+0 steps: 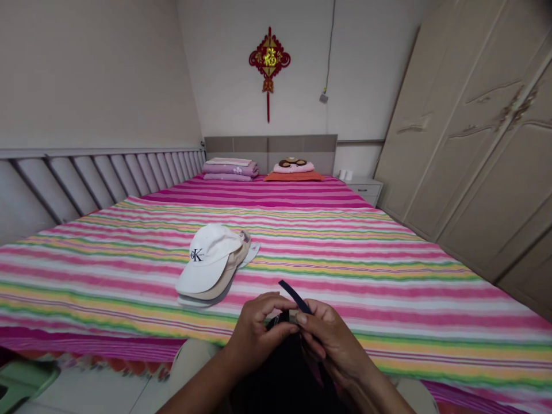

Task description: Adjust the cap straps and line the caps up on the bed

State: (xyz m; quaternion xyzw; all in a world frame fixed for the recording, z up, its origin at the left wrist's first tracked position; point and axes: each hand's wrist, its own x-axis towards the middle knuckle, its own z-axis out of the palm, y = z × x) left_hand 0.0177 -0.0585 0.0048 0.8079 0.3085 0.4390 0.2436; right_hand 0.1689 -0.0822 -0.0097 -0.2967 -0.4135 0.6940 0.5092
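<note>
My right hand (pixel 334 333) pinches a dark strap (pixel 292 293) in a tight grip; my left hand (pixel 259 325) curls closed on a black item (pixel 280 356), both nearer me than the stacked caps (pixel 211 259) and to their right. My hands hide where strap and item meet; the item's lower part is too dark to read. Beyond the caps lies folded bedding (pixel 230 169).

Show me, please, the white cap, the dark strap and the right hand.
White cap (pixel 214 247): head view, front of its crown.
Dark strap (pixel 295 296): head view, middle of its visible length.
Right hand (pixel 336 333): head view, at the thumb's base.
</note>
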